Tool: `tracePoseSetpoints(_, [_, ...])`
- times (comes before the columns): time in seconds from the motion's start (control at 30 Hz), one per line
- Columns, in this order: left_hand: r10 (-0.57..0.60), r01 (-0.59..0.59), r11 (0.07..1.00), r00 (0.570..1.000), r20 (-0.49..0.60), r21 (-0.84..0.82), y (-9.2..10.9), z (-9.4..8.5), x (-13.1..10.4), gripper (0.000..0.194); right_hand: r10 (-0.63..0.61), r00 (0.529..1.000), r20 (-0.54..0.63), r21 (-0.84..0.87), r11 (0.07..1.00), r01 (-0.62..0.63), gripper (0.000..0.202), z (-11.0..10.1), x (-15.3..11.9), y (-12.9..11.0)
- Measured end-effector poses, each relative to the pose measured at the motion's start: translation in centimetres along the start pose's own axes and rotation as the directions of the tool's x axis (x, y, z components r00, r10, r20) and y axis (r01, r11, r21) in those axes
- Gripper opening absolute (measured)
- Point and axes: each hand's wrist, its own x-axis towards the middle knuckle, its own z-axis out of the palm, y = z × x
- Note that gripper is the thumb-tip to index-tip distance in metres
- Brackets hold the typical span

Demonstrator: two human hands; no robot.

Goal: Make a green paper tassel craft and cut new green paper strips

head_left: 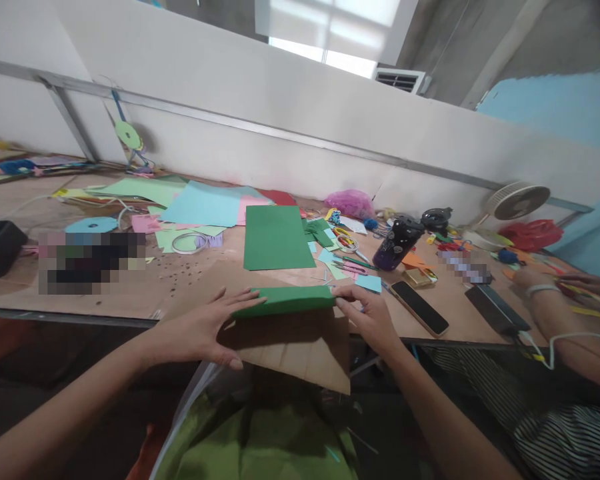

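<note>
A folded strip of green paper [295, 300] lies across a brown cardboard sheet [295, 350] that juts over the table's front edge. My left hand [205, 327] rests on the strip's left end with its fingers spread flat and the thumb apart, on the cardboard side. At the other end, the thumb and fingers of my right hand [365, 310] pinch the strip's corner. Just beyond the strip lies a flat dark green sheet of paper [280, 237].
To the right are a dark tumbler [399, 241], a phone [420, 307], a black power bank-like box [497, 309] and a small fan [515, 201]. Scissors and paper scraps lie behind. Blue paper [205, 203] is at the back left. Another person's arm [545, 307] reaches in.
</note>
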Motion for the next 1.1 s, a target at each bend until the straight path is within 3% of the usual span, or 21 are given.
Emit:
tracePoseSetpoints(0.07, [-0.004,0.003,0.995,1.0,-0.015,-0.097,0.6,-0.2,0.2,0.089,0.066,0.997,-0.032,0.126,0.99,-0.062,0.016,-0.1,0.5,0.2])
tracePoseSetpoints(0.2, [-0.125,0.064,0.933,0.98,-0.153,-0.355,1.9,-0.2,1.5,0.044,0.174,0.983,-0.064,0.37,0.919,-0.139,0.018,0.0,1.3,0.5])
tracePoseSetpoints(0.33, [-0.289,0.076,0.792,0.92,-0.263,-0.606,2.4,-0.3,3.1,0.031,0.213,0.973,-0.089,0.542,0.83,-0.132,0.027,-0.1,2.1,0.2])
tracePoseSetpoints(0.5, [-0.432,0.105,0.598,0.877,-0.21,-0.794,2.7,-0.8,3.8,0.041,0.232,0.972,0.037,0.61,0.765,-0.206,0.043,0.4,3.0,0.5])
tracePoseSetpoints(0.73, [-0.476,0.14,0.387,0.877,-0.068,-0.911,1.5,1.0,3.7,0.034,0.289,0.928,0.235,0.624,0.687,-0.372,0.056,2.9,2.9,2.8])
tracePoseSetpoints(0.83, [-0.468,0.144,0.434,0.88,-0.086,-0.889,0.9,1.2,3.7,0.033,0.264,0.933,0.245,0.612,0.704,-0.36,0.054,3.4,2.9,3.4])
tracePoseSetpoints(1.0, [-0.386,0.064,0.677,0.879,-0.279,-0.733,0.1,0.8,4.1,0.038,0.208,0.952,0.223,0.562,0.771,-0.3,0.052,3.7,3.2,3.6])
tracePoseSetpoints(1.1, [-0.411,0.149,0.792,0.848,-0.336,-0.593,-0.7,1.0,4.0,0.035,0.192,0.96,0.204,0.532,0.802,-0.273,0.055,3.7,3.1,3.8])
